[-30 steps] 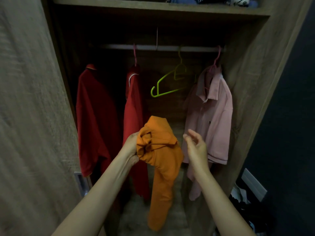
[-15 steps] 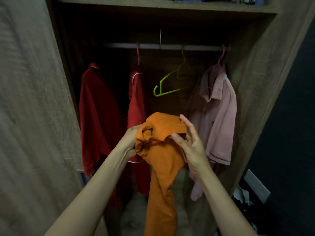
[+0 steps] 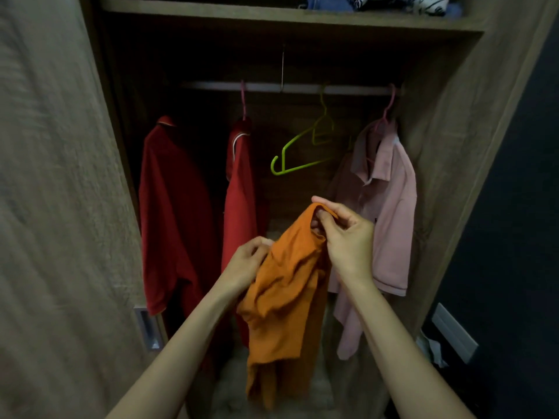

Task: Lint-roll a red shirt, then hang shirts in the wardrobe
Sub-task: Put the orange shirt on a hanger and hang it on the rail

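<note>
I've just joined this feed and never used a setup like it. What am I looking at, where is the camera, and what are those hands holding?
There is no machine: these are a person's bare hands, filmed by one wide-angle camera on their head, looking forward and down into an open wardrobe. The left hand and right hand both grip a crumpled orange shirt; the right hand's fingers pinch its top edge. Inside hang two red shirts, an empty green hanger and a pink shirt. Folded clothes lie on the shelf above.
</note>
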`<act>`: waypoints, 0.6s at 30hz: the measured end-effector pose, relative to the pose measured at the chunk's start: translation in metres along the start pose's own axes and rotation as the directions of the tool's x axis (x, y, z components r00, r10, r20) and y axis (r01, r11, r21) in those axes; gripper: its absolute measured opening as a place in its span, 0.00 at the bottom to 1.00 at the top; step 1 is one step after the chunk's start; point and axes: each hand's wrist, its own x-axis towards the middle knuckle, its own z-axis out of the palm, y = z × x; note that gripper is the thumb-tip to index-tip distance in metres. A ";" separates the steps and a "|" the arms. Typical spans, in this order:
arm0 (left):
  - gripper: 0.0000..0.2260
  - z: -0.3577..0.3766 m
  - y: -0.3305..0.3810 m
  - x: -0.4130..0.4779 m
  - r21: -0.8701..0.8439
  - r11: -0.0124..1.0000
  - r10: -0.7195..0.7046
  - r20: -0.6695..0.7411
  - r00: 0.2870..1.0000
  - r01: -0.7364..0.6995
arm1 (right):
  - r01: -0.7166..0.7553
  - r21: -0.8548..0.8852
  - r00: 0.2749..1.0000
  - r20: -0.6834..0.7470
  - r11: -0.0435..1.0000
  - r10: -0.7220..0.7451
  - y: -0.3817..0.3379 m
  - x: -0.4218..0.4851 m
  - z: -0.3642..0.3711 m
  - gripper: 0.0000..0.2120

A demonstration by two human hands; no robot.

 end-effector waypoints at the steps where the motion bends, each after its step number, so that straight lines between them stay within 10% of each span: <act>1: 0.10 0.001 0.004 -0.002 0.025 0.998 0.066 -0.051 0.997 -0.065 | 0.010 -0.005 1.000 -0.007 1.000 -0.010 0.000 0.001 0.001 0.11; 18: 0.14 0.038 0.005 -0.015 0.379 0.814 0.509 -0.103 0.855 -0.439 | -0.201 -0.063 0.974 0.091 0.978 0.206 0.008 0.002 -0.014 0.12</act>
